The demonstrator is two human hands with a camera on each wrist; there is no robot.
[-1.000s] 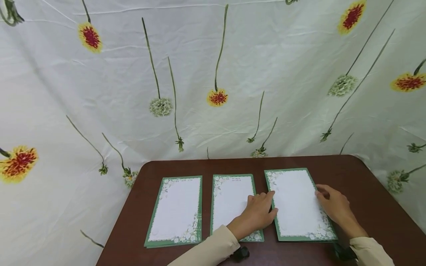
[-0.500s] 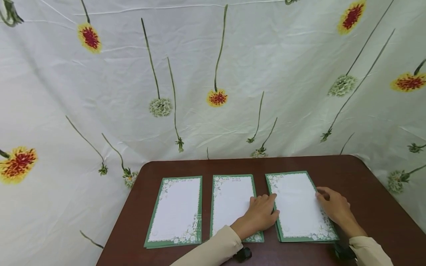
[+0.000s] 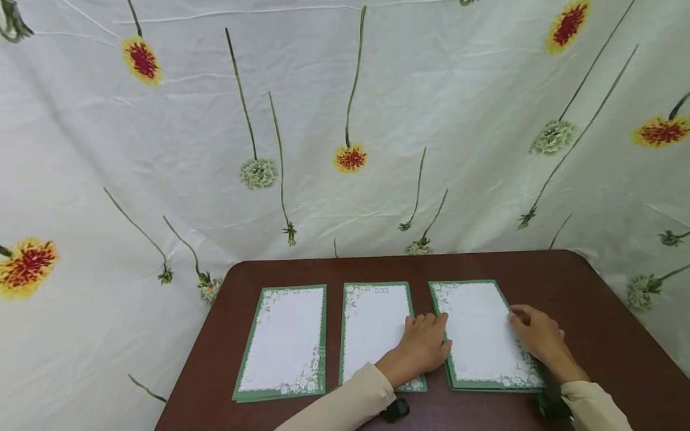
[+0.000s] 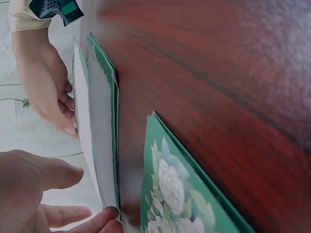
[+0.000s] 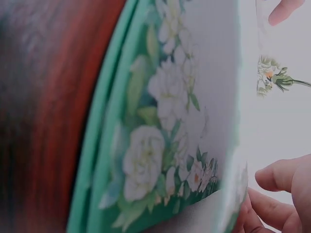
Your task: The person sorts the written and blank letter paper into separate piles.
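Observation:
A stack of white sheets with green floral borders (image 3: 480,335) lies at the right of the table. My left hand (image 3: 417,347) is at its left edge, fingertips touching the side and thumb apart from the fingers. On the opposite side, my right hand (image 3: 541,338) has its fingers against the right edge. The right wrist view shows the top sheet's edge raised beside the fingers (image 5: 267,208), partly hiding their tips. From the left wrist view, the upper sheet (image 4: 82,97) stands slightly apart from the sheets (image 4: 109,116) beneath it.
Two similar bordered stacks lie to the left: a middle one (image 3: 374,323), partly covered by my left forearm, and a left one (image 3: 286,341). All rest on a dark red-brown table (image 3: 447,413). A white flower-printed cloth (image 3: 323,209) hangs behind the table.
The top sheet at the right has come down a little toward me onto its stack, and both hands have shifted slightly with it. The other two stacks stay put.

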